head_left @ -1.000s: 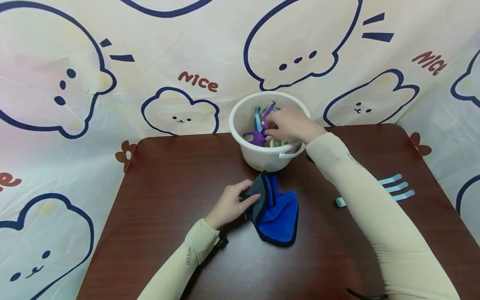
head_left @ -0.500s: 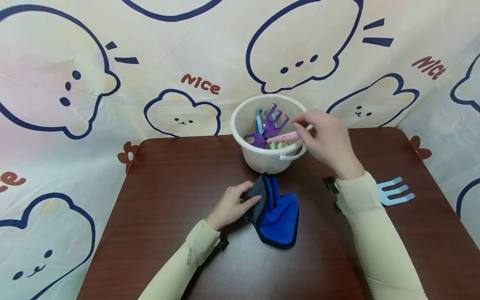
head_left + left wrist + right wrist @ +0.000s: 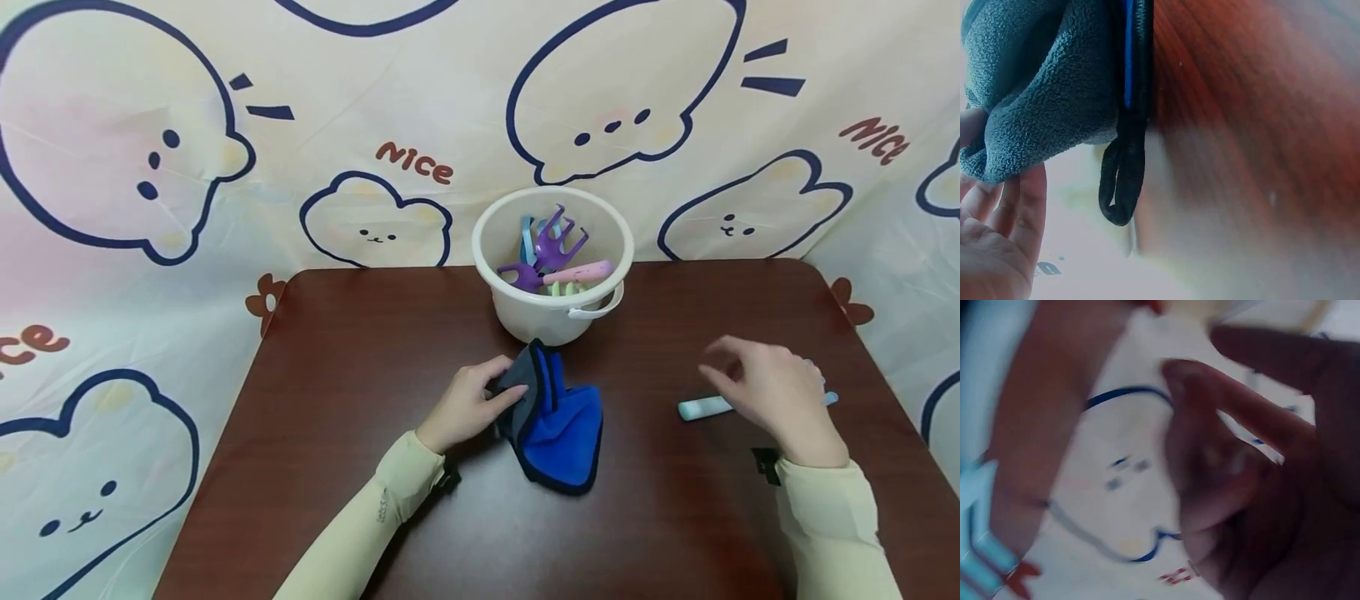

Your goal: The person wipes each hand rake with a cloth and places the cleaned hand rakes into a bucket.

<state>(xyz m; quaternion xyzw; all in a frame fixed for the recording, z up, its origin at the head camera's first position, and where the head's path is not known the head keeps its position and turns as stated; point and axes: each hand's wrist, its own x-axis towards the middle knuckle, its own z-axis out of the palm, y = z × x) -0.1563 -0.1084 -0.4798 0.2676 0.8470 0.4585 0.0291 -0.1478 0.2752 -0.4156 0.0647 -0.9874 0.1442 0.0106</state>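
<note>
My left hand [image 3: 471, 404] pinches the grey corner of a blue-and-grey microfiber cloth [image 3: 564, 442] with black edging. In the left wrist view, the fuzzy grey side of the cloth [image 3: 1054, 94] bunches up at the fingers, and a black hanging loop [image 3: 1121, 181] dangles from its edge. Over on the right, my right hand [image 3: 783, 396] hovers above a light blue toy rake [image 3: 705, 407], hiding its middle; the fingers are loosely bent and hold nothing. The tines of the rake [image 3: 982, 550] show at the left edge of the blurred right wrist view.
Behind the cloth stands a white bucket [image 3: 528, 317] with its handle down. Inside lie a purple clawed toy [image 3: 553, 250], a pink-handled tool [image 3: 577, 273], and some blue and green pieces. A printed curtain [image 3: 465, 100] rises directly behind the brown table [image 3: 337, 350].
My right hand has let go of the pink handle, left it in the bucket, and moved right and nearer, over the light blue rake. The left hand keeps its hold on the cloth.
</note>
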